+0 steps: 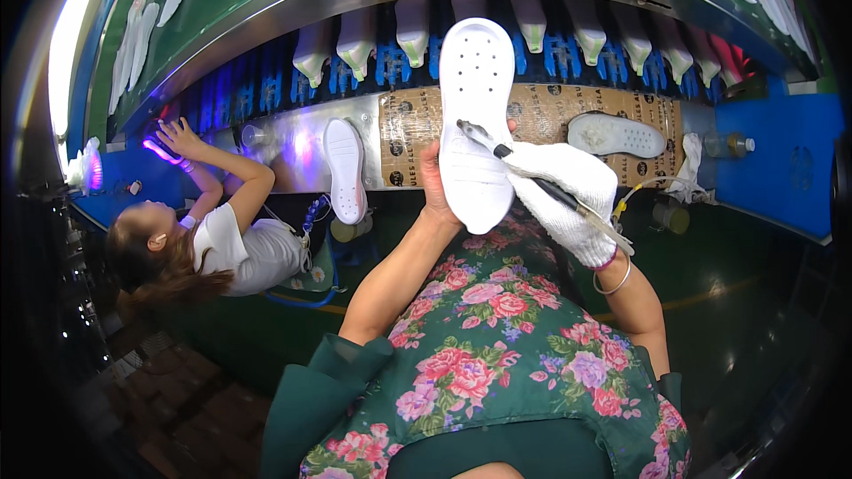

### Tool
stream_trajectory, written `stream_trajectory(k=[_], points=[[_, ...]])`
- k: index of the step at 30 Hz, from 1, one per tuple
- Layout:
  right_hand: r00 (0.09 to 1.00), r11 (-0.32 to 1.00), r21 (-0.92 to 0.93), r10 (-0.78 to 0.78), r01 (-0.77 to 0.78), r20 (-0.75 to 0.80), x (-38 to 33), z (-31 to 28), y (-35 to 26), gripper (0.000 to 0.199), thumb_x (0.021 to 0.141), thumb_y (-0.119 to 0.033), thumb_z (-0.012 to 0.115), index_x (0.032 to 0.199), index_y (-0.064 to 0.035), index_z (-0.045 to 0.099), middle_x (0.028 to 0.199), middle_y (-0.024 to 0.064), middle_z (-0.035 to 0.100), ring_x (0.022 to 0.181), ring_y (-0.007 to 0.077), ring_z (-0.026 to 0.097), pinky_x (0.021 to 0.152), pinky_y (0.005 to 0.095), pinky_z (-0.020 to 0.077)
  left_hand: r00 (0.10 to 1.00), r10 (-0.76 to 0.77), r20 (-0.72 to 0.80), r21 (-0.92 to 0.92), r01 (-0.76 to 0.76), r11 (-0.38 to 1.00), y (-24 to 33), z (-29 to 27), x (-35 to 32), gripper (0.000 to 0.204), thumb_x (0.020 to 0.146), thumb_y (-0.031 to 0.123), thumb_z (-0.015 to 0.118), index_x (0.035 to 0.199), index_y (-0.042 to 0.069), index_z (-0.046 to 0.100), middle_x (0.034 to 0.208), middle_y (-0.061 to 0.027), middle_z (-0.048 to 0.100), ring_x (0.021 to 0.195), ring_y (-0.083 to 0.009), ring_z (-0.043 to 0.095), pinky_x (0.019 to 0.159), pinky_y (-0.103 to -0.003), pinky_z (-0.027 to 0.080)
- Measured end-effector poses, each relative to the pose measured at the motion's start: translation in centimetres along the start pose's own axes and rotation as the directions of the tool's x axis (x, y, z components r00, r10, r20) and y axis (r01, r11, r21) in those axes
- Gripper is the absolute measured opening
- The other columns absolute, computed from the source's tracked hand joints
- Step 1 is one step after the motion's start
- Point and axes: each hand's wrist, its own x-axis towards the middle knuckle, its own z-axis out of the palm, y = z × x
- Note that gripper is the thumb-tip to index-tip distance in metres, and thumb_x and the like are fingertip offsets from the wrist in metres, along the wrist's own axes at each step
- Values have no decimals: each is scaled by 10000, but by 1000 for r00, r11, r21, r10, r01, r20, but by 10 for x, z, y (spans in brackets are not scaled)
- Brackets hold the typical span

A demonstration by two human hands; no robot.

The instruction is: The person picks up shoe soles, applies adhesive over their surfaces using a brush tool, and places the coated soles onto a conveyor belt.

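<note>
white sole (477,98) in left hand (435,184)

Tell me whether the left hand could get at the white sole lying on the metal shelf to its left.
Probably not yet: the left hand grips the held white sole; the way to the shelf sole looks open.

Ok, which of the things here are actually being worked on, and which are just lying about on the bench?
In hand:
- white shoe sole, held up by the bare left hand
- thin brush-like tool, gripped in the gloved right hand, tip on the sole

Lying about:
- second white sole on the metal bench
- pale sole on the cardboard sheet
- small bottle
- white rag
</note>
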Motion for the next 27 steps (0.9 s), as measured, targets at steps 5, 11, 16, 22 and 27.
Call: stream_trajectory(k=[5, 11, 16, 22, 27], points=[[997, 998, -6, -68, 68, -26, 0, -5, -4, 257, 751, -65, 710, 1005, -26, 712, 911, 118, 713, 804, 252, 694, 720, 323, 542, 995, -28, 91, -162, 42, 986, -11, 6, 5, 964, 765, 770, 522, 1456, 128, 320, 1366, -199, 477, 1257, -340, 480, 1046, -521, 404], [981, 986, -47, -161, 157, -109, 24, 1, -12, 247, 729, 13, 727, 973, -16, 711, 947, 143, 711, 814, 255, 694, 737, 329, 538, 988, 52, -144, 69, -43, 997, -23, 21, 7, 973, 747, 770, 550, 1455, 145, 319, 1389, -138, 466, 1263, -324, 471, 1070, -513, 382], [976, 983, -135, -142, 121, -163, 19, 17, -9, 298, 746, -17, 692, 1044, -25, 701, 965, 145, 707, 860, 277, 689, 779, 353, 529, 988, 4, -154, 98, 12, 995, -27, 12, 3, 994, 731, 761, 582, 1461, 142, 312, 1418, -118, 437, 1273, -318, 459, 1085, -505, 370], [980, 998, 5, -67, 69, -188, 10, 36, -13, 271, 792, -47, 676, 1060, -20, 698, 964, 119, 708, 890, 230, 683, 807, 345, 526, 990, -66, -128, -28, 63, 998, -33, -11, 11, 970, 746, 731, 593, 1437, 98, 345, 1383, -146, 476, 1250, -316, 492, 1070, -492, 396], [907, 874, 451, 327, -182, -267, 9, 35, -22, 235, 765, -2, 701, 998, 29, 699, 953, 132, 705, 882, 229, 680, 805, 322, 532, 990, 40, -132, 62, -33, 998, -26, 11, 16, 960, 752, 713, 606, 1437, 95, 339, 1376, -147, 478, 1250, -317, 488, 1066, -491, 400]])
